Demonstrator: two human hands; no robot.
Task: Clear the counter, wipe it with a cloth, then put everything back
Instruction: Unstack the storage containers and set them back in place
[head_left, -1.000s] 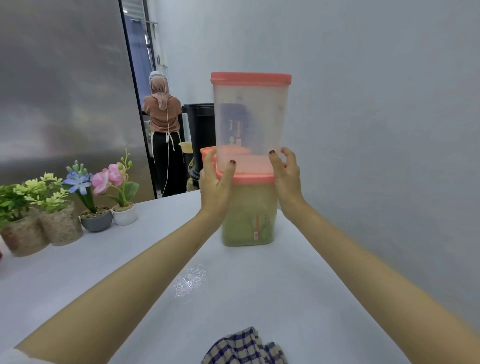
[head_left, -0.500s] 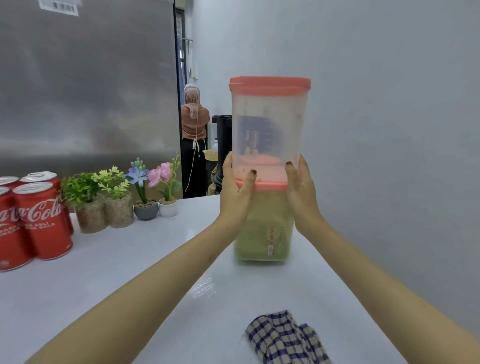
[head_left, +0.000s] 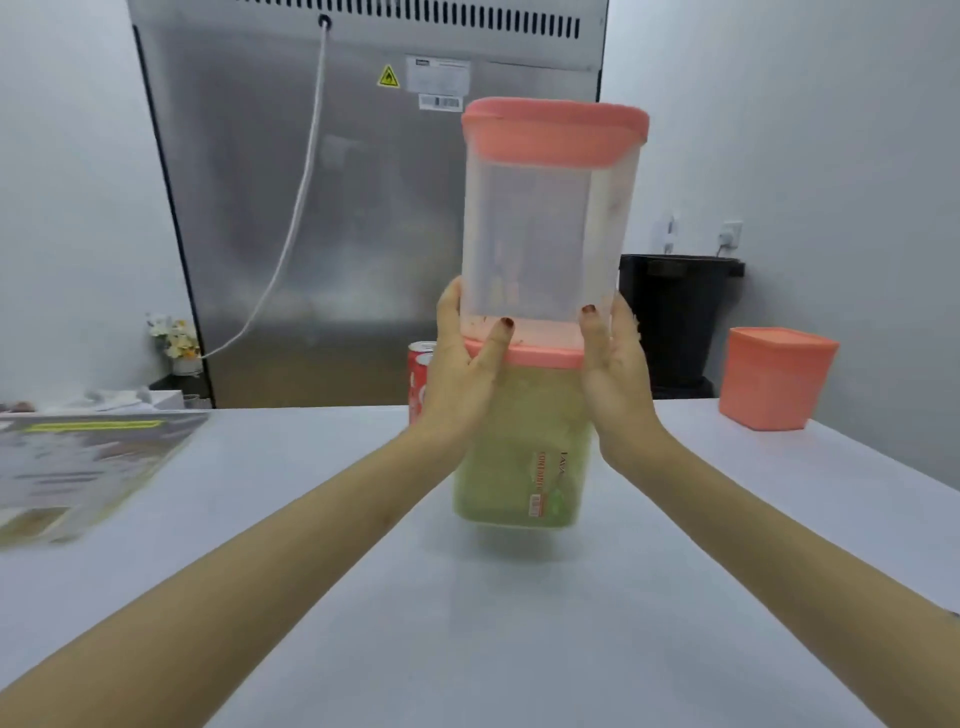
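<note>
Two plastic containers with coral lids are stacked. The lower container (head_left: 514, 452) holds green contents, and the empty clear upper container (head_left: 545, 223) stands on its lid. My left hand (head_left: 462, 374) and my right hand (head_left: 615, 374) press against opposite sides of the stack where the two meet. The stack hangs slightly above the white counter (head_left: 467, 623), with a faint shadow under it. A red soda can (head_left: 418, 379) is partly hidden behind my left hand.
A coral-lidded container (head_left: 774, 376) stands at the counter's back right. A blurred printed package (head_left: 78, 467) lies at the left. Behind the counter stand a steel refrigerator (head_left: 363, 208), a black bin (head_left: 675, 317) and small flowers (head_left: 174, 340).
The view has swung left: the flower pots, the person in the doorway and the checked cloth have left the frame. The stacked containers stay between both hands and have travelled with them.
</note>
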